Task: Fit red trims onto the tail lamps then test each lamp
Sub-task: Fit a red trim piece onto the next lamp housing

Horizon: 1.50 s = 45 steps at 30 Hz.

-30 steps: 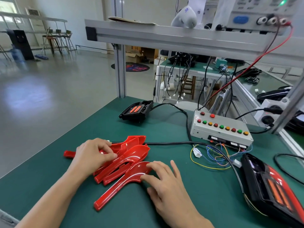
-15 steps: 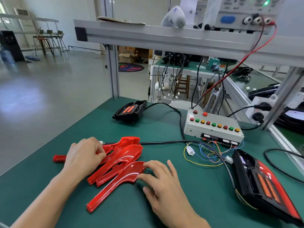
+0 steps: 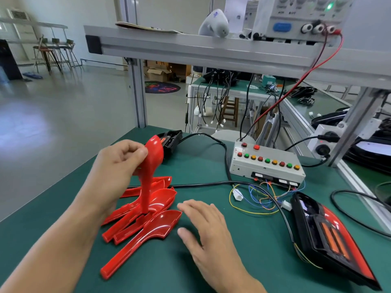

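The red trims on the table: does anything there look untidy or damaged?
No damage shows. The trims lie in a loose, overlapping pile, not in a row. The left hand holds one trim upright above the pile; the right hand is open beside it.

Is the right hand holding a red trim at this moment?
No, the right hand lies open above the mat, while the left hand holds the lifted red trim.

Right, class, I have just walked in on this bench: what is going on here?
A person is picking parts for tail lamp assembly. Their left hand pinches one red trim, lifted nearly upright above the pile of trims on the green bench. The right hand hovers open beside the pile. A tail lamp lies at right, wired toward the button box.
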{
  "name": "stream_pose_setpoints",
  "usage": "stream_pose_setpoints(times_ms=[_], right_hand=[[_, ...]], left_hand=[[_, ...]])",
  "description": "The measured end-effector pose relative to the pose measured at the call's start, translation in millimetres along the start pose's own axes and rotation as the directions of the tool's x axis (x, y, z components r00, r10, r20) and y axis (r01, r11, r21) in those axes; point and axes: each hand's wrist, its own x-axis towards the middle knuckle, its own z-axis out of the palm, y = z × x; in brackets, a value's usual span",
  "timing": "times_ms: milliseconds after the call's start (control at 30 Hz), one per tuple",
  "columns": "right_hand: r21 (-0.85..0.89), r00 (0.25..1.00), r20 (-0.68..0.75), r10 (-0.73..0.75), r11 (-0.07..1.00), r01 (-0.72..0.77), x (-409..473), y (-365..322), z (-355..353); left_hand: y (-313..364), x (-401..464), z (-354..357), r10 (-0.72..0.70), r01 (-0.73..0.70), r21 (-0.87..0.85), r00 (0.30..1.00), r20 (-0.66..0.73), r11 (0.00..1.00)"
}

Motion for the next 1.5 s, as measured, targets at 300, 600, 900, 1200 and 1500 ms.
stream_pose_setpoints(times_ms=[300,600,900,1200,1500], right_hand=[[-0.067,0.967,-0.244,0.069,0.994,-0.087,-6,5,-20],[-0.398,0.947,-0.297,0.119,0.887,-0.237,-17,17,-62],[-0.277,0.82,-0.505,0.27,0.849,-0.45,-41,59,-127],[-0.103,0.67,-0.563,0.483,0.764,-0.637,-69,103,-148],[-0.119,0.725,-0.518,0.454,0.801,-0.587,-75,112,-146]], left_hand=[[4,3,75,-0.317,0.456,-0.499,0.885,0.341,0.737],[-8,8,136,-0.373,0.595,-0.522,0.798,0.474,0.611],[5,-15,216,-0.203,0.323,-0.269,0.896,0.394,0.907],[10,-23,309,-0.318,0.266,0.178,0.734,0.6,0.948],[-3,-20,314,-0.488,0.519,0.166,0.58,0.652,0.838]])
